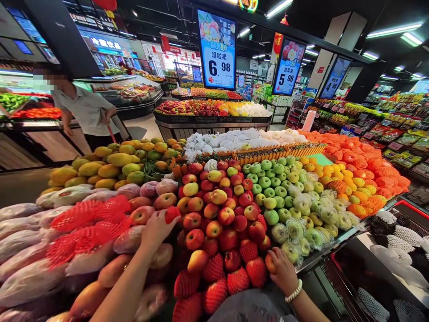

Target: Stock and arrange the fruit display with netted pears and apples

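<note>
My left hand is closed on a small red foam net, above the border between the apples and the large pinkish fruit. My right hand, with a beaded bracelet on its wrist, has its fingers around a yellow-red apple at the right edge of the pile. Between my hands lie red-yellow apples, heaped and loose. Nearer my body, several apples wear red foam nets. More empty red foam nets are spread over the wrapped fruit on the left.
Green apples and plastic-wrapped ones lie right of the pile, with netted oranges beyond. Mangoes are heaped at back left, white-netted fruit behind. A person stands at left. Foam nets fill a bin at right.
</note>
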### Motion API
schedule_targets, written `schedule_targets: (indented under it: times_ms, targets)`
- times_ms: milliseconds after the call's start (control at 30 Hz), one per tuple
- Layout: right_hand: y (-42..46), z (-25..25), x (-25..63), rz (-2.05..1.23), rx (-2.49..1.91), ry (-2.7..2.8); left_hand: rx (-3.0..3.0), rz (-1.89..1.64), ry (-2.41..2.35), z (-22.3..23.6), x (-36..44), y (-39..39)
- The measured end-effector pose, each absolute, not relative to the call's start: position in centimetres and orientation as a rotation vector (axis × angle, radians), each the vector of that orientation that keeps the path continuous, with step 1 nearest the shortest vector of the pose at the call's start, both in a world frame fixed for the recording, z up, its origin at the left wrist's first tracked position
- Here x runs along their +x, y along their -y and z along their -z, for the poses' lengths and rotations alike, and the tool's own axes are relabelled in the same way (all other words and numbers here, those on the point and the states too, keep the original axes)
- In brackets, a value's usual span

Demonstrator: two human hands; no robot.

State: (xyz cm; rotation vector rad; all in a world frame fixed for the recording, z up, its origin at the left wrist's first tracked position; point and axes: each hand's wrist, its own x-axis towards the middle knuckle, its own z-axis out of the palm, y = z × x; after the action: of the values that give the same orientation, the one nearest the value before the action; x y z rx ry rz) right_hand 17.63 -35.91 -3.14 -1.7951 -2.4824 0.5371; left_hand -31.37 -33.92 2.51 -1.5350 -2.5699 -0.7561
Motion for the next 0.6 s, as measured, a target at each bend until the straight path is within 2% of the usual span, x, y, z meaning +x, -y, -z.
schedule_targets:
  times_ms: [100,200,400,600]
  targets:
    - [35.9,3.5,17.7,-0.547,-1.768,2.516,-1.656,0.619,2.621,-2.4,-31.5,33.9]
    - [35.8,3.0,18.4,-0.591,-1.737,2.485,-1.56,0.602,2.604,-4.9,-33.3,34.1]
    - [35.2,1.4,19.1,-0.744,-1.661,2.463,-0.611,0.847,2.614,-12.1,-40.8,34.3]
    - [35.5,-0.1,17.6,-0.679,-1.575,2.506,-0.772,0.51,3.005,-10.5,-43.8,35.2]
